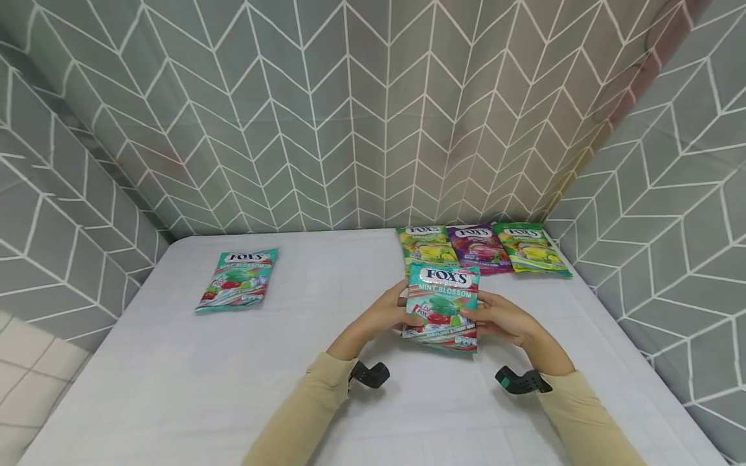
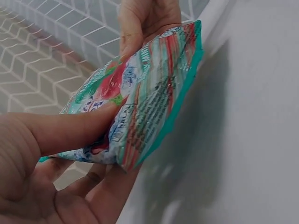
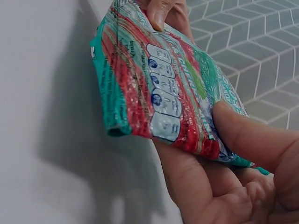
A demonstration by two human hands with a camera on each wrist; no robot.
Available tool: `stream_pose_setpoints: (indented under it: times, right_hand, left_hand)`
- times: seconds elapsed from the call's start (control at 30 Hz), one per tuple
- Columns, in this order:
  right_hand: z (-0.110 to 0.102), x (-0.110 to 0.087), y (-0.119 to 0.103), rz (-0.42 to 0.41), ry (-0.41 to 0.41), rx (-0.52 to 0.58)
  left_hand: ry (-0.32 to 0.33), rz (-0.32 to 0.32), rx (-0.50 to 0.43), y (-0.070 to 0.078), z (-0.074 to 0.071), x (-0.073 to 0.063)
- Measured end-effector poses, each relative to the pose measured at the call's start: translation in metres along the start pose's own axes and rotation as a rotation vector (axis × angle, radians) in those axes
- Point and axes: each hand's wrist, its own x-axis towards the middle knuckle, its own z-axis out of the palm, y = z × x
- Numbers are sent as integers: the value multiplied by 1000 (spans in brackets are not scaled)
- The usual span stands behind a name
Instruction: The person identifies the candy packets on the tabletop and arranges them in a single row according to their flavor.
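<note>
A teal bag of Fox's Mint Blossom candy (image 1: 441, 307) is held up off the white table, its printed front toward the head camera. My left hand (image 1: 387, 314) grips its left edge, thumb on the front and fingers behind, as the left wrist view also shows. On the opposite edge my right hand (image 1: 504, 317) pinches the bag in the same way. In the right wrist view the bag's lower end (image 3: 140, 88) tilts toward the camera, with its shadow on the table. Parts of the fingers are hidden behind the bag.
At the back right lie a yellow candy bag (image 1: 428, 246), a purple candy bag (image 1: 479, 248) and a green-yellow candy bag (image 1: 531, 248) in a row. Another teal Mint Blossom bag (image 1: 239, 279) lies at the left. Patterned curtains (image 1: 350, 116) border the white table (image 1: 233, 382).
</note>
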Motion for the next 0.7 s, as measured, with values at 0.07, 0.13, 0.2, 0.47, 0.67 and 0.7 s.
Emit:
stream_pose_setpoints:
  times: [0.07, 0.13, 0.2, 0.47, 0.67, 0.7]
  right_hand:
    - [4, 5, -2, -8, -8, -5]
    - [9, 10, -4, -21, -25, -17]
    - [13, 14, -6, -32, -44, -16]
    - [19, 28, -12, -38, -96, 3]
    - [19, 35, -14, -46, -134, -24]
    - [19, 36, -15, -52, -137, -34]
  left_hand:
    - [3, 1, 5, 0, -6, -3]
    - [7, 7, 11, -1, -13, -6]
    - [12, 10, 6, -2, -18, -9]
    - [20, 14, -27, -5, -31, -15]
    - [33, 25, 23, -4, -37, -18]
    - [36, 26, 38, -4, -37, -19]
